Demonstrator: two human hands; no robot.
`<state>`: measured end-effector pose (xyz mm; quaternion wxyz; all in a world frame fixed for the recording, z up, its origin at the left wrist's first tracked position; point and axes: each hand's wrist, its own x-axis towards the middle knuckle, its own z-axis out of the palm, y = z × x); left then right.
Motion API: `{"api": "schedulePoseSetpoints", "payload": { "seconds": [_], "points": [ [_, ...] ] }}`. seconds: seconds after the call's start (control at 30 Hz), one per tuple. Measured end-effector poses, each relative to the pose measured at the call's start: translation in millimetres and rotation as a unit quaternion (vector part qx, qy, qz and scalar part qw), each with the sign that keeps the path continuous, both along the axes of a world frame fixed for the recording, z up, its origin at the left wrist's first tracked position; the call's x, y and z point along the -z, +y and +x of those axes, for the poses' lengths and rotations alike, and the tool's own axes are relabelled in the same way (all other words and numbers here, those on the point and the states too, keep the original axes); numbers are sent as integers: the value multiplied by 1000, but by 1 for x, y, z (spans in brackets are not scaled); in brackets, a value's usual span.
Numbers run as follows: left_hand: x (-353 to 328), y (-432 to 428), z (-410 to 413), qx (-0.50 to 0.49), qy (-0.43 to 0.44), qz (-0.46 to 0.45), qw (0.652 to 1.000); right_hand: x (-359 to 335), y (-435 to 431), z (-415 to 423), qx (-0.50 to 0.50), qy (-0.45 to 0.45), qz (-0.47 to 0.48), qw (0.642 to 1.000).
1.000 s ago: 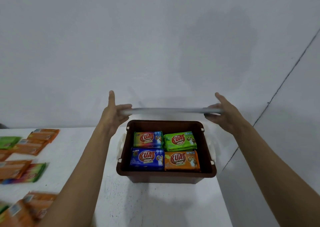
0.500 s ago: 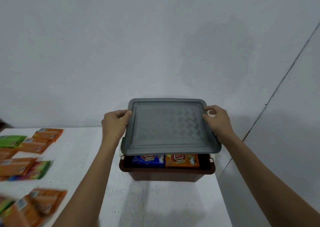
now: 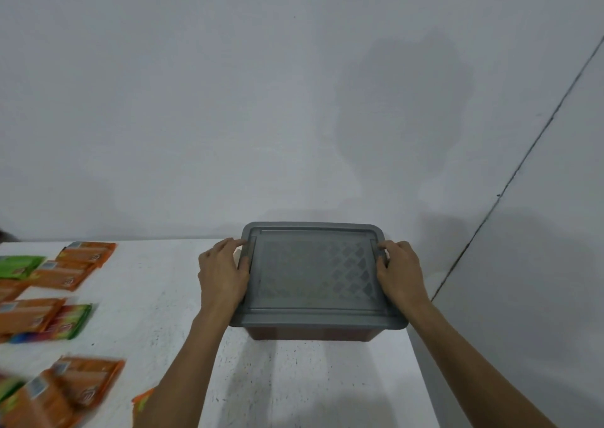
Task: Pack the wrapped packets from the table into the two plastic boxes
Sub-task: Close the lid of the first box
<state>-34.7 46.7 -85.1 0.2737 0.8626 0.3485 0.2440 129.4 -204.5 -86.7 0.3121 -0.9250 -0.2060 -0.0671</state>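
Note:
A brown plastic box [image 3: 310, 333] stands at the right end of the white table [image 3: 157, 300], covered by a grey translucent lid [image 3: 315, 274] with a diamond pattern. My left hand [image 3: 224, 272] holds the lid's left edge, and my right hand [image 3: 400, 272] holds its right edge, fingers curled over the rim. The packets inside the box are hidden under the lid. Several wrapped packets lie loose on the table's left side, mostly orange [image 3: 86, 254], with green ones [image 3: 18, 265] among them.
More orange packets [image 3: 78, 385] lie at the near left, and a rainbow-coloured one [image 3: 70, 321] sits beside them. The table's right edge [image 3: 421, 372] runs just past the box. A plain white wall stands behind the table.
The lid was held level above the open box, then came down over it. It now rests on the box and covers the packets; both hands stayed on its sides.

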Motion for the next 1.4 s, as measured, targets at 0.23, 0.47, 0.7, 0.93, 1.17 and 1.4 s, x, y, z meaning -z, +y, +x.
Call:
{"api": "schedulePoseSetpoints", "payload": {
  "seconds": [0.23, 0.47, 0.7, 0.93, 1.17, 1.4],
  "points": [
    [3, 2, 2, -15, 44, -170, 984, 1, 0, -5, 46, 5, -69, 997],
    [4, 2, 1, -34, 54, -216, 974, 1, -2, -4, 62, 184, 102, 976],
    [5, 3, -2, -47, 28, -222, 974, 7, -6, 3, 86, 244, 138, 956],
    [1, -5, -4, -65, 65, -85, 992, 6, -7, -2, 80, 168, 101, 977],
    [4, -4, -4, -47, 23, -25, 998, 2, -5, -10, 60, 127, 87, 986],
    [9, 1, -5, 0, -63, -153, 986, 4, -9, -8, 45, 155, 160, 974]
  ]
}}
